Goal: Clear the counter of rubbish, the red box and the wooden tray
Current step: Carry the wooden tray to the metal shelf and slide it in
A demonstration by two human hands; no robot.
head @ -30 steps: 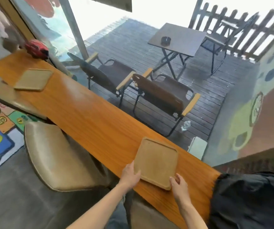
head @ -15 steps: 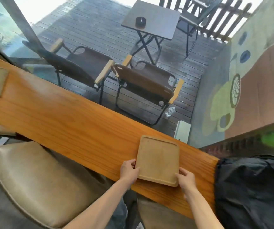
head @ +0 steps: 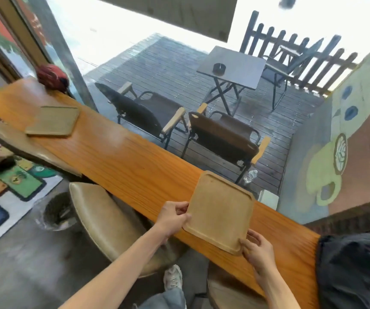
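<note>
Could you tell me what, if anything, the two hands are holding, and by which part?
Both hold the near wooden tray: the left hand has its grip on the left edge, the right hand on the near right corner.

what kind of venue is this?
Probably a café: a long wooden counter runs along a window with stools, serving trays lie on it, and the deck outside has folding chairs, a table with an ashtray, and a coffee-cup mural.
</note>
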